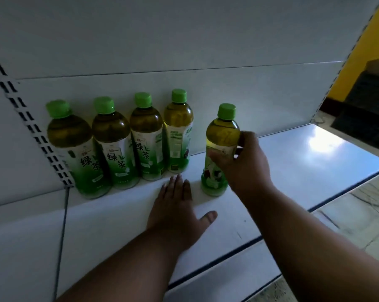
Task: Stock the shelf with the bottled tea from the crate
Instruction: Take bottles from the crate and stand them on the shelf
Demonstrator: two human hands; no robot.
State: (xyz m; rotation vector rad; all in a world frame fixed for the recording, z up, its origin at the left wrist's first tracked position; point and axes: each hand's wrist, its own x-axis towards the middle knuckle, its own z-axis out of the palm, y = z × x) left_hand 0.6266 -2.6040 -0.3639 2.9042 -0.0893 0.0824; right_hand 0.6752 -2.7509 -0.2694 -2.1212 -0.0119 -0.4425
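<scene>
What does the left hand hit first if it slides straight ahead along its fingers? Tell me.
Probably the fourth green-capped tea bottle from the left: the flat left hand points at its base, on the white metal shelf. Depth is unclear.

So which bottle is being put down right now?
Look at the white shelf with a row of four green-capped tea bottles against its back wall. The bottle in question stands apart to their right, further forward, with the right hand gripping it.

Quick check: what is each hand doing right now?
Left hand: open, flat on the shelf.
Right hand: holding the fifth tea bottle.
</scene>
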